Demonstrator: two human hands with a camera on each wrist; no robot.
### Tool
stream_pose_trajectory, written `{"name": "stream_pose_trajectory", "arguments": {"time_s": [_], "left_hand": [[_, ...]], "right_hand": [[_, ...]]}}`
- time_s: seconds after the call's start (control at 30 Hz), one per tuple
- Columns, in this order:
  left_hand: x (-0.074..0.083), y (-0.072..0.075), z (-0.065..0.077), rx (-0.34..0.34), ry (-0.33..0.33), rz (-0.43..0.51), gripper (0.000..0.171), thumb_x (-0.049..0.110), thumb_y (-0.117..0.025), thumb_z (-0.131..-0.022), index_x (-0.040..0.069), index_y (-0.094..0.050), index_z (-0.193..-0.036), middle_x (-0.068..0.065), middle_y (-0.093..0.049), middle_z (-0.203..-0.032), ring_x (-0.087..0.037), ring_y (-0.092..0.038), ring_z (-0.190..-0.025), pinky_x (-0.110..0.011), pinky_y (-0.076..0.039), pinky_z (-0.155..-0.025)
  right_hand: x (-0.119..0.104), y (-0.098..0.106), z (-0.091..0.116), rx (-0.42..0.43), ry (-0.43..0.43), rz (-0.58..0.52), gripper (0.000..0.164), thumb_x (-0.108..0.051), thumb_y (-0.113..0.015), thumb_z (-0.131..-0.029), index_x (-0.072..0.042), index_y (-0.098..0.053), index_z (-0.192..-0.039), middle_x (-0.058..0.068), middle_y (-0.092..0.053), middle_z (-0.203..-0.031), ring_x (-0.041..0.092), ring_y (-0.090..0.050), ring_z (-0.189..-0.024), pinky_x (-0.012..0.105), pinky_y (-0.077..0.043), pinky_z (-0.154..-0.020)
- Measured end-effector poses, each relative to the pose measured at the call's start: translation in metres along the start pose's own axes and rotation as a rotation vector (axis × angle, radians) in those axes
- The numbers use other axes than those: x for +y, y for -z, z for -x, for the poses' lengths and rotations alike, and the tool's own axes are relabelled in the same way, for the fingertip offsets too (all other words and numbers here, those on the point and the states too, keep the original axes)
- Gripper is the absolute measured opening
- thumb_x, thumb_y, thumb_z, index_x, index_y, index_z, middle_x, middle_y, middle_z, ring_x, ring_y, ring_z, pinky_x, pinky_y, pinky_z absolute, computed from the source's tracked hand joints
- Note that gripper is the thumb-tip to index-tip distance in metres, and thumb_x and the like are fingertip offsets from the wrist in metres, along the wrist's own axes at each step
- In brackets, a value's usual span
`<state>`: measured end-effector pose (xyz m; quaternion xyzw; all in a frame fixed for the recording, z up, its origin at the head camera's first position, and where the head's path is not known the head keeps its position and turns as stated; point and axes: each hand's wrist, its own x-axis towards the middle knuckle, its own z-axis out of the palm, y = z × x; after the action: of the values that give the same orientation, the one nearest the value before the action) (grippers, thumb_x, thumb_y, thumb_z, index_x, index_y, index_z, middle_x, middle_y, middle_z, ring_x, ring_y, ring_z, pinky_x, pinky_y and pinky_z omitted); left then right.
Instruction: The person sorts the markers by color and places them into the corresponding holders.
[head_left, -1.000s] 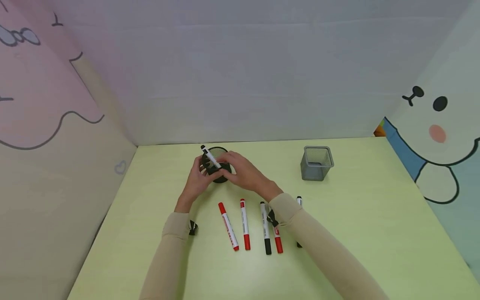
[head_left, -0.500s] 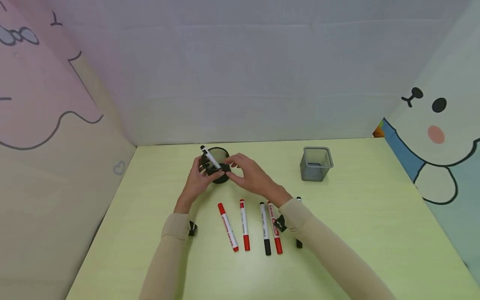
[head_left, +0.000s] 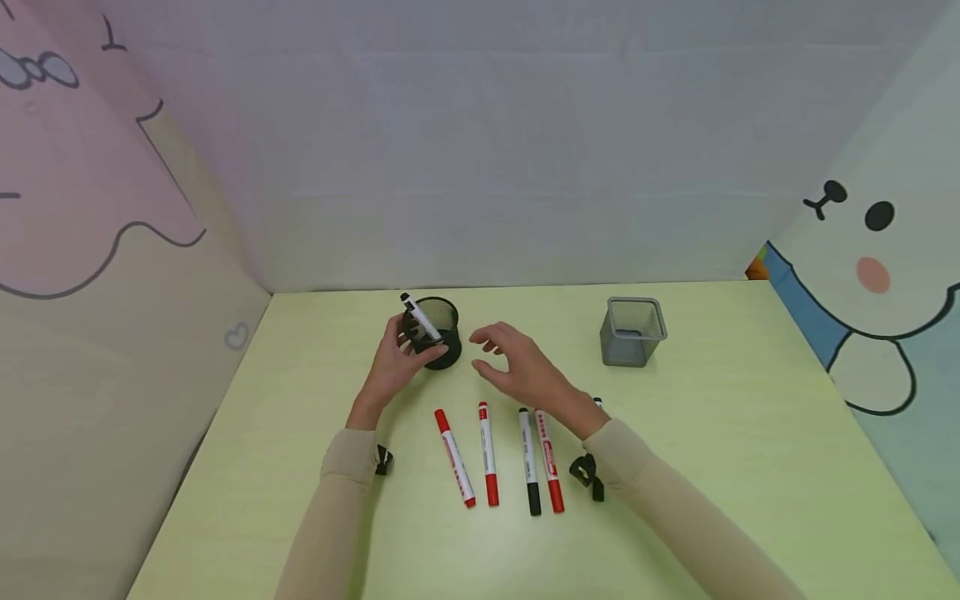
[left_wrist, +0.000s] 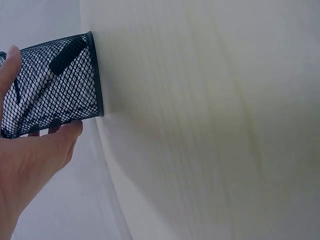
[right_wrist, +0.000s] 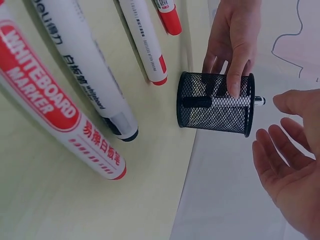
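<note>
My left hand (head_left: 392,367) grips a round black mesh pen holder (head_left: 447,348) near the table's back edge, thumb at the near side. Inside it leans a black-capped whiteboard marker (head_left: 422,317), its end poking above the rim. In the left wrist view the marker's dark lower end shows through the mesh of the holder (left_wrist: 82,97). To the right of the holder and apart from it, my right hand (head_left: 525,371) hovers with loosely spread fingers, holding nothing. The right wrist view also shows a gap between this hand (right_wrist: 290,165) and the holder (right_wrist: 220,120).
On the table lie a red marker (head_left: 454,458), a second red marker (head_left: 488,454), a black marker (head_left: 529,462) and a third red one (head_left: 549,462) beside it. Another black marker (head_left: 597,492) is partly hidden by the right sleeve. A square grey mesh holder (head_left: 632,342) stands farther right.
My right hand has drawn back to the right from the holder's rim, and its fingers have spread. The left hand, the holder and the marker inside stay in place.
</note>
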<state>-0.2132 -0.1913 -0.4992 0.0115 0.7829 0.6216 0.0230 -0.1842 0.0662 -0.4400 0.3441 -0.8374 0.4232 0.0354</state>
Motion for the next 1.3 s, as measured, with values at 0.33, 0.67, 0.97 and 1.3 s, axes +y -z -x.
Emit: {"name": "stream_pose_trajectory", "arguments": {"time_s": [0.33,0.67,0.97,1.3], "left_hand": [[0.005,0.003,0.000,-0.012,0.012,-0.014,0.089,0.022,-0.087,-0.085,0.012,-0.031,-0.154,-0.012,-0.041,-0.153,-0.029,-0.038,-0.146,-0.040,-0.031,-0.122],[0.007,0.004,-0.002,-0.012,0.007,-0.022,0.088,0.022,-0.087,-0.085,0.011,-0.032,-0.153,-0.014,-0.042,-0.152,-0.032,-0.039,-0.145,-0.042,-0.030,-0.122],[0.008,0.002,0.000,-0.009,0.029,-0.004,0.089,0.021,-0.087,-0.085,0.011,-0.031,-0.153,-0.015,-0.042,-0.152,-0.033,-0.039,-0.146,-0.042,-0.031,-0.122],[0.010,0.002,0.000,-0.012,0.033,0.006,0.088,0.020,-0.087,-0.085,0.012,-0.032,-0.153,-0.013,-0.042,-0.153,-0.030,-0.039,-0.146,-0.040,-0.031,-0.121]], "right_hand": [[0.002,0.014,0.025,0.017,-0.105,0.004,0.035,-0.008,-0.073,-0.096,0.000,-0.062,-0.128,0.013,-0.064,-0.122,0.032,-0.066,-0.106,0.047,-0.057,-0.092],[0.005,0.030,0.053,0.042,-0.154,0.016,0.037,-0.008,-0.075,-0.094,-0.002,-0.062,-0.128,0.009,-0.065,-0.122,0.028,-0.066,-0.106,0.046,-0.057,-0.092],[0.009,0.036,0.079,0.044,-0.211,0.045,0.038,-0.009,-0.077,-0.093,-0.003,-0.062,-0.128,0.009,-0.065,-0.121,0.029,-0.066,-0.104,0.044,-0.058,-0.090],[0.009,0.043,0.106,0.074,-0.302,0.069,0.036,-0.007,-0.077,-0.092,-0.003,-0.062,-0.125,0.014,-0.066,-0.116,0.026,-0.067,-0.099,0.044,-0.060,-0.084]]}}
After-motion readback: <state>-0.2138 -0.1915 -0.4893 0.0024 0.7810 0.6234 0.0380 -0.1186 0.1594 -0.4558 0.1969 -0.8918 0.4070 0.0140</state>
